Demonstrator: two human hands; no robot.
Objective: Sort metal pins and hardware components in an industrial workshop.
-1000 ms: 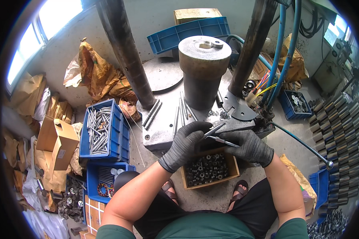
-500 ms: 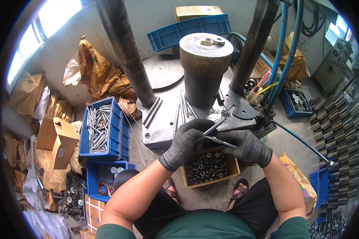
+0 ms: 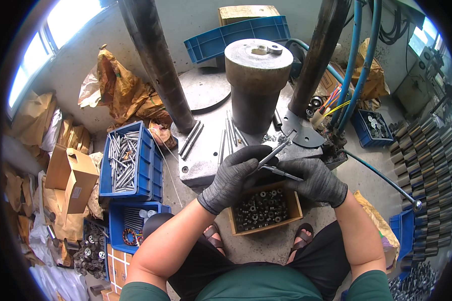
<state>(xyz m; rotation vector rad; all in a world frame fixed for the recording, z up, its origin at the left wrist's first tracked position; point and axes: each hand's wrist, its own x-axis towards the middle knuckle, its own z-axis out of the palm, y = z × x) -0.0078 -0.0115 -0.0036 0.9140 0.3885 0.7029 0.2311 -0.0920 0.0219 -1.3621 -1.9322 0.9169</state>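
Both my hands wear dark grey gloves and meet above the front edge of the press table. My left hand point(image 3: 240, 170) is closed on a slim steel shaft point(image 3: 273, 153), which slants up to the right. Fingers of my right hand point(image 3: 314, 181) are closed on a second slim metal rod point(image 3: 282, 173), lying crosswise just below the first; its left end comes close to my left fingers. Whether the two pieces touch I cannot tell. Under my hands sits a wooden box point(image 3: 240, 232) filled with small dark round metal parts point(image 3: 261, 209).
On the table point(image 3: 201, 168) stand a thick steel cylinder point(image 3: 256, 95) and two columns point(image 3: 158, 67). Several loose shafts point(image 3: 191, 140) lie there. A blue crate of shafts point(image 3: 123, 160) is at left, stacked steel tubes point(image 3: 429, 175) at right. A cable with a ball-ended lever point(image 3: 416, 204) reaches out rightward.
My right hand has shifted slightly right and down, and more of its rod shows. The shaft in my left hand now points farther up to the right.
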